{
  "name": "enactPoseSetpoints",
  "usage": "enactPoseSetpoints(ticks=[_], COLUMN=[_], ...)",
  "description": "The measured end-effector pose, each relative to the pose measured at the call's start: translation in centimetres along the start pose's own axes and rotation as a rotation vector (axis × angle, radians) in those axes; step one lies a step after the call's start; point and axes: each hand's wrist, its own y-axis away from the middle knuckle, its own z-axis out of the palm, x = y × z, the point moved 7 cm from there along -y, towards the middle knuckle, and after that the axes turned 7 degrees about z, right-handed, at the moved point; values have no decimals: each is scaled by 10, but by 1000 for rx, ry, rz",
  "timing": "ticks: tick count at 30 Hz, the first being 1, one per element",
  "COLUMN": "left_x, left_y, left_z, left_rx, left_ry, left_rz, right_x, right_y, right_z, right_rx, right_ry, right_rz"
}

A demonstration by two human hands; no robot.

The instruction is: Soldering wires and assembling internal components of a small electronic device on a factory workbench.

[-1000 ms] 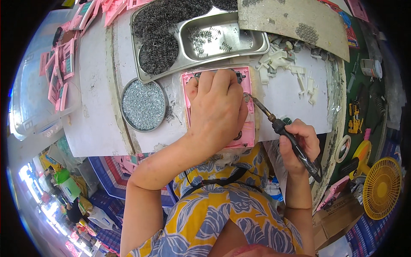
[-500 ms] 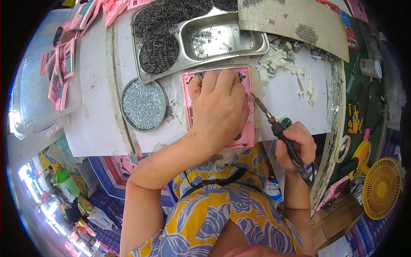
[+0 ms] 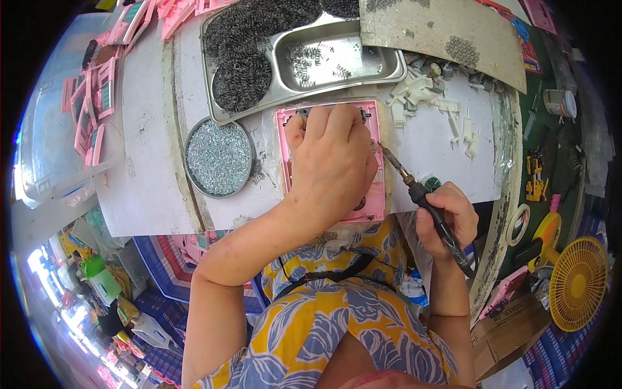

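Observation:
A shallow pink plastic case lies face up on the table in front of me, with small dark parts along its far edge. My left hand rests over it, fingers bent together and down into the case; the fingertips and whatever they press or hold are hidden. In my right hand is a soldering iron, gripped by its black handle. Its metal tip points up and left to the right inner edge of the case, close beside my left hand; contact cannot be made out. A small dark green round piece lies behind the handle.
A round dish of small silvery pieces stands left of the case. Behind it sits a metal tray with dark springs, partly under a flat board. White plastic parts lie at right, near a yellow fan.
The soldering iron's tip has shifted slightly left, further over the case's right edge. My left hand stays in place on the case.

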Motion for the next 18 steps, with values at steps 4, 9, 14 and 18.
enactPoseSetpoints(ticks=[4,9,14,18], left_x=[1,-16,-50,-63], left_y=[2,5,23,18], left_z=[-3,-36,-41,-42], left_rx=[-25,-160,-444,-354], left_ry=[5,-47,-136,-3], left_rz=[13,62,176,277], right_x=[-1,-1,1,-2], right_y=[-2,-3,-3,-5], right_z=[-4,-13,-17,-13], right_rx=[18,34,50,42], right_ry=[-4,10,-17,-24], right_rz=[8,25,38,52])
